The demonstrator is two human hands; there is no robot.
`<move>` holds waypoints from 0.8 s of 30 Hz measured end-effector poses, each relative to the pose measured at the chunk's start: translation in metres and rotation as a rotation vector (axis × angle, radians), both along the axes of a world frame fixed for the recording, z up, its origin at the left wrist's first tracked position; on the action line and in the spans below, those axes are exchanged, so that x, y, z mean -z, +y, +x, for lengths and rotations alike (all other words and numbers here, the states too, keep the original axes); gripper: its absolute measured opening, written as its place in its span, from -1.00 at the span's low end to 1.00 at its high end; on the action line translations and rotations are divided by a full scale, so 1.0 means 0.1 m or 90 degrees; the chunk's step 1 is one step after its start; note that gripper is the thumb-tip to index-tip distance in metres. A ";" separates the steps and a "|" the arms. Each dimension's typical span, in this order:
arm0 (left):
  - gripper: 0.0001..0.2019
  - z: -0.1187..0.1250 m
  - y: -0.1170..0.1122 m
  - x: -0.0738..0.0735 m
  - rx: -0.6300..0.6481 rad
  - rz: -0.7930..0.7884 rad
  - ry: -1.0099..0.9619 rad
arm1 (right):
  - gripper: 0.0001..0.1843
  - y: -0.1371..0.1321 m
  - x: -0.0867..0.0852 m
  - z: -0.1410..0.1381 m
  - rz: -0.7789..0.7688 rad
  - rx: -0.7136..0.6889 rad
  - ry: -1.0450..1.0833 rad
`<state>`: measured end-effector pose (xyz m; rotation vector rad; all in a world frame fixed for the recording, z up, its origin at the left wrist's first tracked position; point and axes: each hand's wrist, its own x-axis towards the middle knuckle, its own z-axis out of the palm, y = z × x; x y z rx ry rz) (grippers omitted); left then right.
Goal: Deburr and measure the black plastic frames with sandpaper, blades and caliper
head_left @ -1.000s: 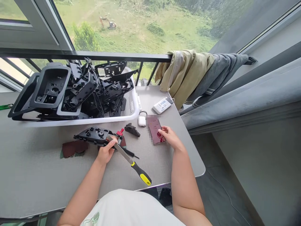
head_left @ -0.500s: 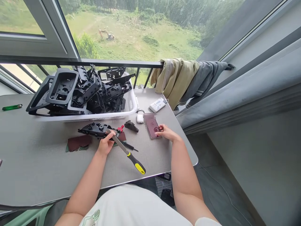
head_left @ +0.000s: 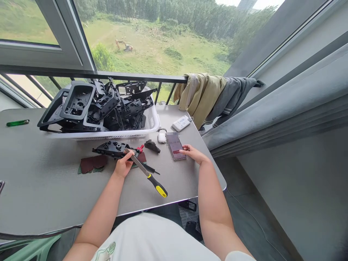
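My left hand (head_left: 124, 166) is closed, pinching the blade end of a file (head_left: 140, 165) with a black and yellow handle. A black plastic part (head_left: 111, 149) lies against the same fingers, and the handle slants down to the right over the table. My right hand (head_left: 194, 153) rests at the right edge of a smartphone (head_left: 175, 145) lying flat. One digit touches the lit screen, and the fingers are apart. Part of the screen is blurred out. Beside the left hand are a dark screwdriver (head_left: 150, 169), a red tool end (head_left: 140, 148) and brown sandpaper (head_left: 93, 164).
A white basket (head_left: 153, 121) heaped with black plastic parts (head_left: 108, 105) stands at the back of the table. Near the phone are a white earbud case (head_left: 162, 137), a white power bank (head_left: 181, 123) and a small black piece (head_left: 152, 146). A green lighter (head_left: 17, 123) lies far left.
The digit of my right hand has shifted slightly on the phone, and its screen shows a different picture. My left hand keeps its hold. The view has tilted slightly.
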<state>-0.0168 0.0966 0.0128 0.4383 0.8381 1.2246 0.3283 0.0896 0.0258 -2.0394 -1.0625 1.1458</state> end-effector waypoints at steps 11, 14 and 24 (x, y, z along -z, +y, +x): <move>-0.76 0.04 -0.04 -0.07 -0.012 0.032 0.054 | -0.53 -0.54 -0.29 -1.29 0.206 -0.123 0.047; -0.73 0.08 -0.09 -0.15 -0.003 0.046 0.078 | -0.52 -0.65 -0.32 -1.74 0.204 -0.238 0.100; -0.77 -0.20 -0.14 -1.03 -0.017 0.256 0.232 | -0.65 -0.46 -0.68 -1.89 0.260 -0.238 0.341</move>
